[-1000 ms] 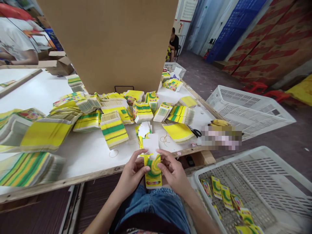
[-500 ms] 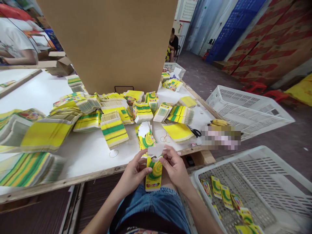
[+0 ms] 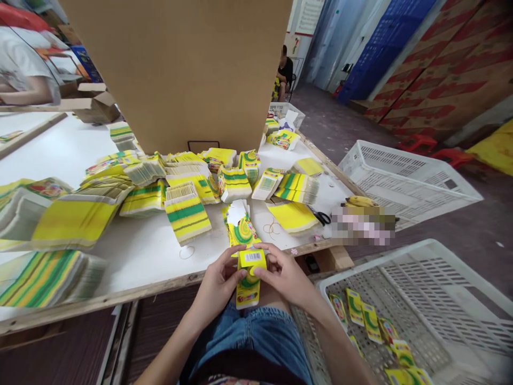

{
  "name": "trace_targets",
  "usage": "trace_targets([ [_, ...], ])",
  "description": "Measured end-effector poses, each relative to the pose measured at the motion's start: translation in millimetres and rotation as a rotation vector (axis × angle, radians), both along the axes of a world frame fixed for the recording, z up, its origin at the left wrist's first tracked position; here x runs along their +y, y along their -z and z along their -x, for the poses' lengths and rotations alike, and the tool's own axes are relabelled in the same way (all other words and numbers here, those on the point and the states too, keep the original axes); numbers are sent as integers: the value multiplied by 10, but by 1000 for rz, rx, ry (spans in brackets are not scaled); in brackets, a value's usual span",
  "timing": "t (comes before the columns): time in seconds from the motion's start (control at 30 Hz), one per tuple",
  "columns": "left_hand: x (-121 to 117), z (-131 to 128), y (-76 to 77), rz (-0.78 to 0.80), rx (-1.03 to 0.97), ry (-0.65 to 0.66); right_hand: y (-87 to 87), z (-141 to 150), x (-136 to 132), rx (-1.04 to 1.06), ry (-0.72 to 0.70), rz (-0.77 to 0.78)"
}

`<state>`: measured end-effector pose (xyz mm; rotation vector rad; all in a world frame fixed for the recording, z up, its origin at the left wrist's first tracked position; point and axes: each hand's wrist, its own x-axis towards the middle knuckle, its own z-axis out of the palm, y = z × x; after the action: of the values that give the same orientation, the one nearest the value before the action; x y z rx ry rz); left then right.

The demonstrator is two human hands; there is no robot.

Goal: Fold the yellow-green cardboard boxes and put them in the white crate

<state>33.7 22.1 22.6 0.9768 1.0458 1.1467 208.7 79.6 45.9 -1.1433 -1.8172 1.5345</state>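
Note:
Above my lap, a yellow and green printed card packet (image 3: pixel 249 293) is pinched between both hands. Its top flap, with a barcode on the outside, is folded down over the front. My left hand (image 3: pixel 222 275) grips the left edge, thumb on the front. My right hand (image 3: pixel 284 274) holds the right edge, its thumb pressing on the folded flap. Just beyond my fingers, more loose printed packets (image 3: pixel 242 232) with white flaps lie in a small pile on the white table (image 3: pixel 138 251).
Bundled printed cards (image 3: pixel 188 216) crowd the table before a large cardboard box (image 3: pixel 180 75). Black scissors (image 3: pixel 321 216), bananas (image 3: pixel 360 201) and rubber bands lie near its right edge. A white crate (image 3: pixel 436 247) at my right holds several packets. Another white crate (image 3: pixel 412 179) stands behind; two people sit farther off.
The packet's white top flap, upright a second ago, has been bent toward me and folded down, so its barcode side now shows. Both hands have stayed on the packet.

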Motion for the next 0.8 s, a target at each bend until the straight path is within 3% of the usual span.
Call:
trace_targets([
  [0.43,47,-45,-13,37,-3,-2,19,140,-52,-392,165,-254],
  [0.63,62,17,42,35,-115,-21,14,16,-35,-150,64,-268],
  [0.8,120,-174,14,43,-83,12,81,-133,-116,-34,195,-230],
])
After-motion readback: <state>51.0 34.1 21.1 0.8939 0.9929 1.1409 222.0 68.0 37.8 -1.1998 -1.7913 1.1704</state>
